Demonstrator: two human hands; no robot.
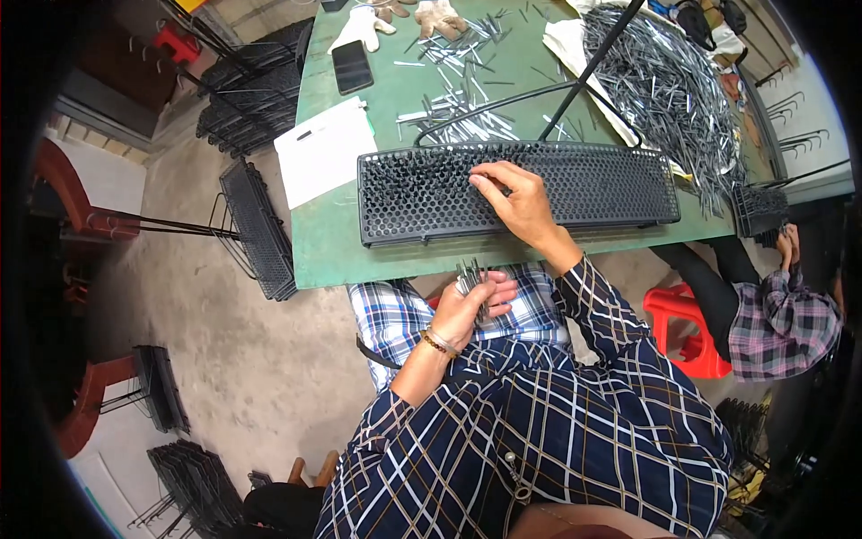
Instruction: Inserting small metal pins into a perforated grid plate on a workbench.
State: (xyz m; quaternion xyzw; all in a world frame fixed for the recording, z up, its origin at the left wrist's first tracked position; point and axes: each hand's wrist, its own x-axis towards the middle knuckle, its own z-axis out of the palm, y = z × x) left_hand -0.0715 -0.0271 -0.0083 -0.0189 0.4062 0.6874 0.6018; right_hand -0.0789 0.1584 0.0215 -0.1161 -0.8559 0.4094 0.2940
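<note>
A long black perforated rack (611, 189) with a wire handle lies along the near edge of the green table (328, 247). Several dark strips (417, 171) stand upright in the holes of its left part. My right hand (523, 205) is over the middle of the rack, thumb and fingers pinched close to the holes; whatever is between the fingertips is hidden. Below the table edge, above my lap, my left hand (465, 310) is closed around a bundle of thin metal strips (469, 277) that point upward.
Loose strips (467, 117) lie scattered behind the rack, and a sack (664, 99) heaped with more sits at right. Paper (323, 148), a phone (352, 67) and gloves (364, 29) are at left. A co-worker (777, 328) sits at far right by a red stool (687, 332). Racks (256, 229) stand at left.
</note>
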